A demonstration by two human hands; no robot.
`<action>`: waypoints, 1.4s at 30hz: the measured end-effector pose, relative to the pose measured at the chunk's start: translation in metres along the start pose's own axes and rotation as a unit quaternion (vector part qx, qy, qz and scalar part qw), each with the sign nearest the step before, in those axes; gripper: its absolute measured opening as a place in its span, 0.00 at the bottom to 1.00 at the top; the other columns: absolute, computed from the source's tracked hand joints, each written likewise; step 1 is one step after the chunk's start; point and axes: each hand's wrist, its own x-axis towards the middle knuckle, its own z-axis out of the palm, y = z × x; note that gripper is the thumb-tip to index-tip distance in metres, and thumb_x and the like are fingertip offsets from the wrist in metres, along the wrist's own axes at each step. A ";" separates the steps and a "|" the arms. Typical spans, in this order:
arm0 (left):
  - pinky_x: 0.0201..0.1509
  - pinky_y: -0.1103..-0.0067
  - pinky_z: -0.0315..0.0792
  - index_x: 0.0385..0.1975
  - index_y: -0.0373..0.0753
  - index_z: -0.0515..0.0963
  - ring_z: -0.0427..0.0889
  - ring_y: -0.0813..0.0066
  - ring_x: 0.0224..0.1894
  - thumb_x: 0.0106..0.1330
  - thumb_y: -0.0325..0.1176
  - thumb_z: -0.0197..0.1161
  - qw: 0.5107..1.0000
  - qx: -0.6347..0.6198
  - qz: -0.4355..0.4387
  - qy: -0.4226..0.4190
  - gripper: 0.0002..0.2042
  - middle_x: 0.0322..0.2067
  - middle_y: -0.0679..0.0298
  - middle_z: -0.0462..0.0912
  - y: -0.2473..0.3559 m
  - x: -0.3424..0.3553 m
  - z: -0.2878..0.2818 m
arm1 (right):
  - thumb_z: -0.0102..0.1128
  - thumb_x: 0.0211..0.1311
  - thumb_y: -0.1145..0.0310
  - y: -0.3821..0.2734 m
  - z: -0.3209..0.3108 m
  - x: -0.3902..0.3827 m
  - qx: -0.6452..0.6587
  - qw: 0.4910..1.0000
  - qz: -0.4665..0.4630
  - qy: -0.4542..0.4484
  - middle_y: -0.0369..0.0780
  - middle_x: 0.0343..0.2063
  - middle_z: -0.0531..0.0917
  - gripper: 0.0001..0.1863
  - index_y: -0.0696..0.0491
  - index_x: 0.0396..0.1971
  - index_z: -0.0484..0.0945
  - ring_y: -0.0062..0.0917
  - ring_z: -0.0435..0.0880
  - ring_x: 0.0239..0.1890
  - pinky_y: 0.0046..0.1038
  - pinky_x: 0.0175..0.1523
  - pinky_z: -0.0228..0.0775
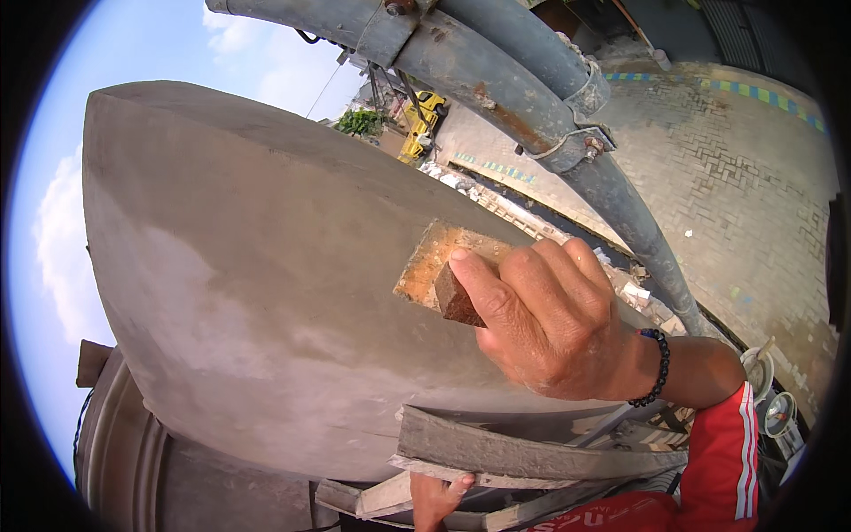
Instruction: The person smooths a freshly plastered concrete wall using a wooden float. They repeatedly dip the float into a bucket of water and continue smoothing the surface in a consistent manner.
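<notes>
Wooden float (424, 266): frame centre, against plastered wall (266, 222), long axis apparently left-right, partly hidden | your right hand (554, 324): nearer, gripping its handle | your left hand (434, 498): lower centre, at plank (523, 459), grip unclear

orange-brown flat float (415, 273) partly hidden under bare right hand (550, 324) | bare left hand (433, 501): fingers behind grey mortar-smeared plank (532, 457) | grey metal pipe (496, 102) cut by top edge | yellow vehicle (424, 126) too small for detail

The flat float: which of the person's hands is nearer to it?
Right. The right hand grips the flat float; the left hand is away from it, lower in the picture, at the grey plank.
</notes>
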 end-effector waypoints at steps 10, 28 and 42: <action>0.54 0.58 0.71 0.41 0.33 0.82 0.81 0.45 0.48 0.61 0.56 0.63 0.994 -0.002 -0.092 -0.051 0.27 0.42 0.47 0.84 -0.020 -0.010 0.000 | 0.65 0.59 0.73 -0.020 -0.010 -0.051 0.053 0.993 -0.003 -0.101 0.35 0.25 0.71 0.21 0.64 0.52 0.80 0.21 0.72 0.25 0.26 0.27 0.53; 0.59 0.58 0.69 0.47 0.34 0.82 0.77 0.42 0.55 0.61 0.59 0.63 0.999 0.008 -0.034 -0.030 0.30 0.49 0.45 0.83 -0.013 -0.009 0.001 | 0.64 0.58 0.74 -0.013 0.028 0.081 -0.018 0.996 -0.008 0.093 0.38 0.27 0.73 0.15 0.63 0.45 0.81 0.22 0.70 0.25 0.28 0.28 0.56; 0.61 0.57 0.67 0.45 0.34 0.82 0.77 0.38 0.55 0.61 0.66 0.61 1.000 0.000 0.004 0.028 0.35 0.48 0.45 0.83 0.003 0.001 0.003 | 0.63 0.60 0.68 0.031 -0.009 0.091 0.241 0.966 0.069 0.065 0.46 0.27 0.81 0.12 0.63 0.36 0.83 0.34 0.83 0.31 0.35 0.38 0.74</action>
